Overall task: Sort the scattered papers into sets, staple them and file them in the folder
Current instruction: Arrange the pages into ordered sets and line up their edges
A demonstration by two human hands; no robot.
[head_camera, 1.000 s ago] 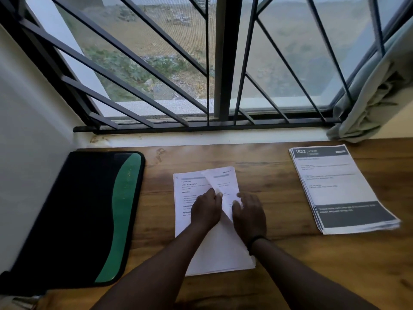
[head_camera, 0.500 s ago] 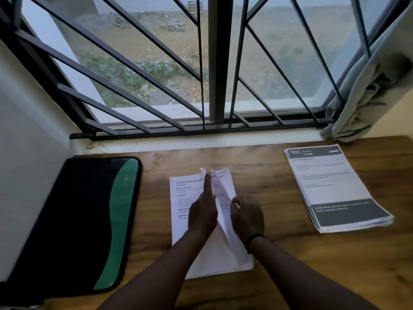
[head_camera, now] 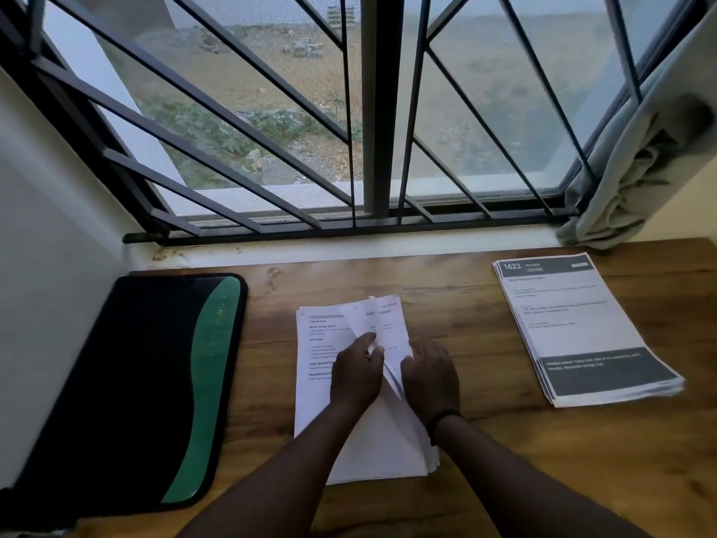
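Two piles of papers lie on the bench, one squared at the right (head_camera: 582, 332) and one in the middle (head_camera: 372, 440) where both hands, left (head_camera: 355, 376) and right (head_camera: 428, 378), pinch lifted sheets with curled fingers, so sorting looks unfinished, no stapler shows, and the folder (head_camera: 135, 386) lies closed at the left.

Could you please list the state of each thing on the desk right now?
Folder: closed, flat at the desk's left.
Middle paper stack: flat, top sheets lifted.
Right paper stack: flat, slightly fanned, untouched.
Left hand: fingers pinching a lifted sheet.
Right hand: resting on the middle stack's sheets.
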